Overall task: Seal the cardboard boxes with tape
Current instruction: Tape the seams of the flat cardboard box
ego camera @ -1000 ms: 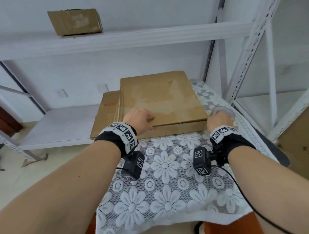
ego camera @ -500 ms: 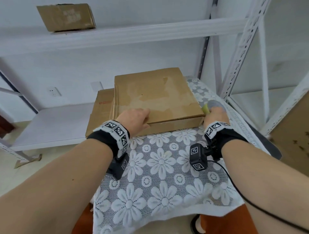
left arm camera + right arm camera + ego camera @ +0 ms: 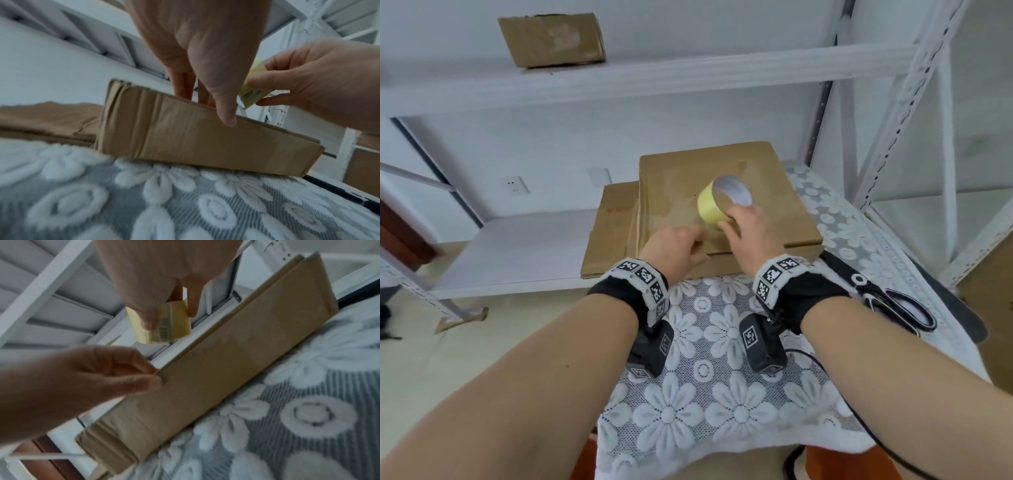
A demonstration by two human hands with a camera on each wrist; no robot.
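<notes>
A flattened brown cardboard box point(image 3: 763, 192) lies at the far end of the lace-covered table point(image 3: 722, 404). My right hand point(image 3: 736, 219) grips a yellow tape roll point(image 3: 709, 202) just above the box's top, thumb and fingers across the roll's width point(image 3: 164, 327). In the left wrist view the roll point(image 3: 249, 95) shows between those fingers. My left hand point(image 3: 695, 240) holds the box's near edge, with the fingers on top and the thumb point(image 3: 226, 113) down the front face. In the right wrist view its fingers point(image 3: 152, 378) are curled at that edge.
A second flat cardboard sheet point(image 3: 613, 233) lies under and left of the box. Black scissors point(image 3: 893, 301) rest on the table's right side. White metal shelving point(image 3: 887, 113) surrounds the table, with a brown box point(image 3: 551, 39) on the upper shelf and a low shelf point(image 3: 517, 246) at left.
My right hand picked the tape roll up from beside the box's right corner and carried it left over the box top. The left hand stayed at the front edge.
</notes>
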